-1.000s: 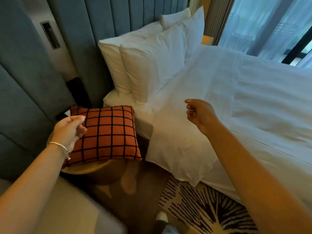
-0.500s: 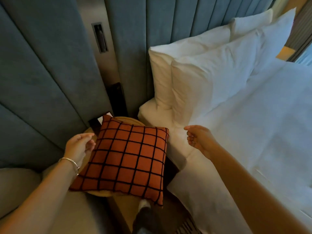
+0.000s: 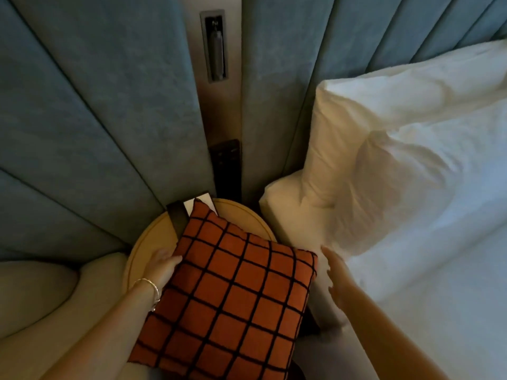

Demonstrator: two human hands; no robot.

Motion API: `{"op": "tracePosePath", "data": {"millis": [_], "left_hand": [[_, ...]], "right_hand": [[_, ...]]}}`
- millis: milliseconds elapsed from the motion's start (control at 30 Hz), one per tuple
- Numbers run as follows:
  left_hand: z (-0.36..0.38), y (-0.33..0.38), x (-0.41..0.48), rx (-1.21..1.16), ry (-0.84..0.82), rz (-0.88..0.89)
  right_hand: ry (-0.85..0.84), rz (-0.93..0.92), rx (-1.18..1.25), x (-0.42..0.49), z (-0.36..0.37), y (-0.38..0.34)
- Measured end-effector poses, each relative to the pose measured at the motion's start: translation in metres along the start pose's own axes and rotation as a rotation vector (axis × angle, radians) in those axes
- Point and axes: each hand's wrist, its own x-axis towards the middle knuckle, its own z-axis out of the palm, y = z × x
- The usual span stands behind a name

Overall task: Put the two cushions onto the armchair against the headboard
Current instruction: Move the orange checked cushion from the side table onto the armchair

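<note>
Cream upholstery of the armchair (image 3: 41,294) fills the lower left corner, its rounded arm lying just under the blue padded headboard (image 3: 90,127) that covers the wall behind. Beside the armchair stands a round pale wooden table (image 3: 145,242), and on it rests an orange cushion (image 3: 233,297) crossed with black grid lines, set at an angle so that one corner points to the wall and its near part overhangs the table's edge. The left hand (image 3: 162,267), with a thin bracelet (image 3: 149,287) at the wrist, lies at the cushion's left edge; its fingers are partly hidden there, so I cannot tell whether the grip has closed on the fabric. Behind the cushion's far corner a dark strap and a white card (image 3: 204,203) lean at the wall, below a metal strip with a recessed fitting (image 3: 216,48). At the cushion's right edge the right hand (image 3: 336,278) hovers with fingers spread and straight, the grip open, close to the corner but not plainly touching it. Farther right lies the bed (image 3: 428,311) with white sheets, and two white pillows (image 3: 397,149) stand against the headboard. Only one cushion shows.
</note>
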Motion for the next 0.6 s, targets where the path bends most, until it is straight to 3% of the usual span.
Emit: {"op": "tracePosePath", "data": {"millis": [233,367,467,600], "left_hand": [[-0.011,-0.028,0.044,0.161,-0.096,-0.147],[-0.009,-0.042,0.062,0.17,-0.108,-0.221],[-0.004,-0.049,0.067,0.143,-0.033,-0.261],[-0.013,-0.047,0.055,0.058,0.073,-0.293]], "right_hand": [[-0.088,0.375,0.095,0.044,0.026,0.067],[-0.081,0.395,0.071,0.06,0.026,0.092],[-0.129,0.468,0.159,0.062,0.028,0.104],[-0.169,0.421,0.098,0.051,0.035,0.091]]}}
